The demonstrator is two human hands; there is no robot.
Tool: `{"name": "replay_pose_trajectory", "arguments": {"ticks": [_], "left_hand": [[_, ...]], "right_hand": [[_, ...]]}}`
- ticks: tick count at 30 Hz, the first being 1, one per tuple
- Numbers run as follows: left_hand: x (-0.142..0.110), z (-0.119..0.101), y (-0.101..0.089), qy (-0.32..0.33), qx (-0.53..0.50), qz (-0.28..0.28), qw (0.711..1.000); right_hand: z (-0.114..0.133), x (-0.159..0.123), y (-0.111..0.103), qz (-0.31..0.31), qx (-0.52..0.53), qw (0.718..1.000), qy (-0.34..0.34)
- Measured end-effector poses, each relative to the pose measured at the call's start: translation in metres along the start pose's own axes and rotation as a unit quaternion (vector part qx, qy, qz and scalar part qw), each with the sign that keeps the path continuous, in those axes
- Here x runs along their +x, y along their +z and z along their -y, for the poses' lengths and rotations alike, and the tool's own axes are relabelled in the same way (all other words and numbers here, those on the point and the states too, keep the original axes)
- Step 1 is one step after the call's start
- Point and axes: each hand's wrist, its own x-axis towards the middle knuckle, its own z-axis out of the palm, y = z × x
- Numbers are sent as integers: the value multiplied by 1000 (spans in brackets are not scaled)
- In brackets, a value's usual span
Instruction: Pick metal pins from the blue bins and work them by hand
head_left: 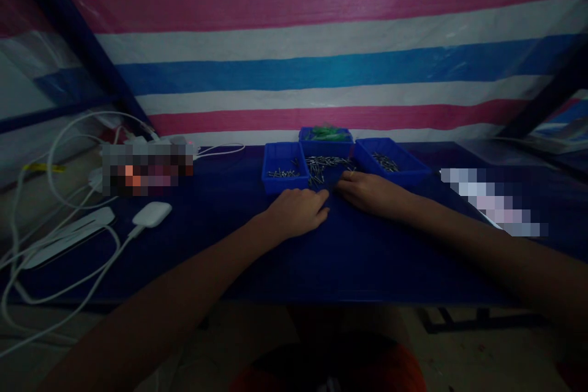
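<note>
A loose pile of small metal pieces like screws (316,168) lies on the blue table (294,266), among three blue bins. Just in front of the left bin (285,184), my left hand (301,213) rests with its fingers curled and the thumb close to them. My right hand (367,191), a ring on one finger, is closed beside the pile's right edge, near the right bin (408,173). Similar metal pieces lie in both of these bins. Whatever is between the fingers of either hand is hidden or too small to make out.
At the back stands a bin (316,147) with green pieces (328,133). White cables (114,245) and a white adapter (152,214) crowd the table's left side. Blurred items lie left and right. A striped plastic sheet (294,73) hangs behind.
</note>
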Motion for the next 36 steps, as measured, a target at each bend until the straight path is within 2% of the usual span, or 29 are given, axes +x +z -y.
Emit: {"name": "replay_pose_trajectory", "arguments": {"ticks": [6,9,13,17,22,24,27,30,36], "left_hand": [[7,-3,8,27,53,-18,998],[9,-1,7,36,54,-10,998],[8,0,7,9,32,-14,999],[4,2,7,14,14,-36,999],[4,3,8,39,0,-41,998],[5,3,8,50,-12,-49,997],[5,3,9,60,-28,-58,996],[5,2,10,64,-30,-68,995],[4,0,7,70,-30,-102,992]], "right_hand": [[6,-4,-14,1,2,1000,25],[5,-5,-22,-6,72,996,45],[7,-5,-28,-3,189,981,47],[10,-3,-21,22,297,954,38],[10,-6,-5,24,371,925,75],[10,-9,-4,7,368,926,82],[10,-14,-7,5,308,950,44],[8,-17,-13,19,244,970,-1],[3,-22,-20,45,179,983,-21]]}}
